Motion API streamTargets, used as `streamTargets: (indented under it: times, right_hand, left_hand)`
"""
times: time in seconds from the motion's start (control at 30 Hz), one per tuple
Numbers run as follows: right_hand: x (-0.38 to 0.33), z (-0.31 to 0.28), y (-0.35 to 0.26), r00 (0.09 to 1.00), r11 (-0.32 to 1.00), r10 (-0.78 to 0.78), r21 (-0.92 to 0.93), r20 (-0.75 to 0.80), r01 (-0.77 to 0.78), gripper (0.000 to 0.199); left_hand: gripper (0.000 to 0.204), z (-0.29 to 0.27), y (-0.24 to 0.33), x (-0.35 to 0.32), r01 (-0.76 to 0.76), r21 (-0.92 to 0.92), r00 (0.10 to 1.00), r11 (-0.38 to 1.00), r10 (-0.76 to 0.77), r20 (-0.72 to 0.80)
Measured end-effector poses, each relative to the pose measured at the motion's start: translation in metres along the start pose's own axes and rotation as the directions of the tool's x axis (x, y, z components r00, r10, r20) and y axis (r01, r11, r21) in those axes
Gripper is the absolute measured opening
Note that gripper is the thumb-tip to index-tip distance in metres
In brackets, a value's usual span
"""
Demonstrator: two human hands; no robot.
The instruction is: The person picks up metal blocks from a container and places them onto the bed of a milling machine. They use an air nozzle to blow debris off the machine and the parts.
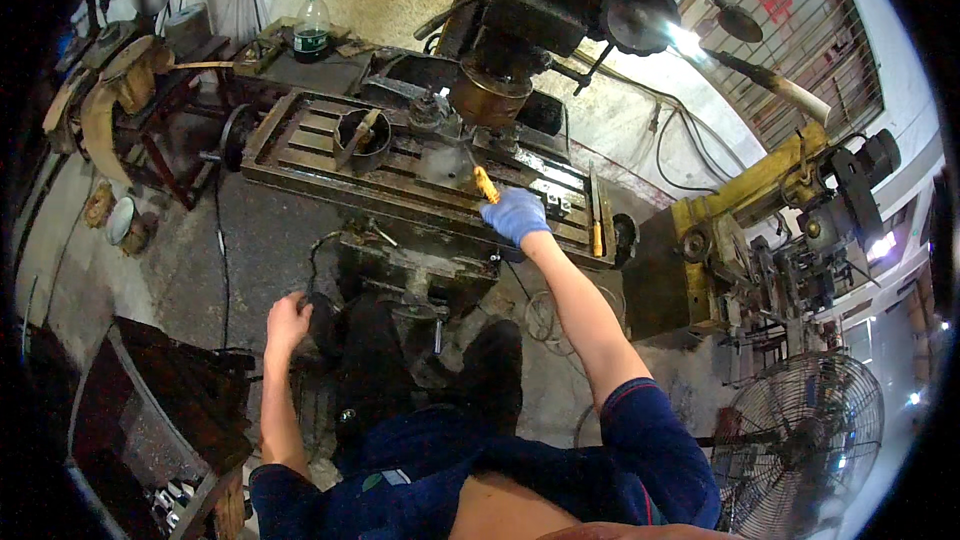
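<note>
At centre, the right hand (514,212) grips a yellow-handled tool (486,184) near the spindle (490,95); any rotation could snag the glove (524,222). Lower left, the left hand (288,321) looks loosely curled, its hold unclear.

I'm seeing the right hand (517,215) hiding part of the yellow handle (485,183), whose far tip is blurring near the spindle (490,95). The top edge is cutting off the machine (530,10), the lower one the fan (800,430). The pieces (172,505) at lower left are looking too small for me to identify.
</note>
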State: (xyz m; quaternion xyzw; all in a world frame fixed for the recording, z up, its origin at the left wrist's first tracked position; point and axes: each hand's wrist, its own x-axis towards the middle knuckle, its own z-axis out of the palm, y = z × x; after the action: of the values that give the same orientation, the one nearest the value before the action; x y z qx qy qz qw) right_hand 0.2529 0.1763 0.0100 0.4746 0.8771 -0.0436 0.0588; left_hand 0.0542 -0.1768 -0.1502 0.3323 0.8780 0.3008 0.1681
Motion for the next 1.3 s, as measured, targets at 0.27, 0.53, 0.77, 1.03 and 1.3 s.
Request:
streamTargets:
  times: [0.27, 0.53, 0.77, 1.03, 1.3]
  right_hand:
    - [0.010, -0.001, -0.009, 0.999, 0.995, 0.023, 0.095, -0.044, -0.019, 0.049]
    - [-0.073, -0.007, 0.034, 0.948, 0.964, -0.182, 0.238, 0.261, 0.120, 0.052]
    - [-0.167, 0.028, 0.030, 0.696, 0.746, -0.654, 0.401, 0.295, 0.532, 0.048]
    - [-0.179, 0.063, 0.026, 0.756, 0.775, -0.603, 0.411, 0.255, 0.479, 0.053]
    - [-0.179, 0.065, 0.011, 0.716, 0.695, -0.672, 0.495, 0.191, 0.521, 0.052]
  left_hand:
    - [0.035, -0.006, 0.031, 0.002, 0.007, 0.020, 0.995, 1.000, -0.008, 0.095]
    - [0.031, 0.008, 0.044, -0.001, 0.084, -0.393, 0.949, 0.916, 0.048, 0.313]
    - [0.030, 0.037, 0.114, 0.013, 0.320, -0.870, 0.885, 0.374, 0.210, 0.416]
    - [0.020, 0.042, 0.122, -0.001, 0.455, -0.857, 0.871, 0.242, 0.083, 0.485]
    - [0.016, 0.024, 0.103, -0.032, 0.349, -0.931, 0.937, 0.105, -0.061, 0.344]
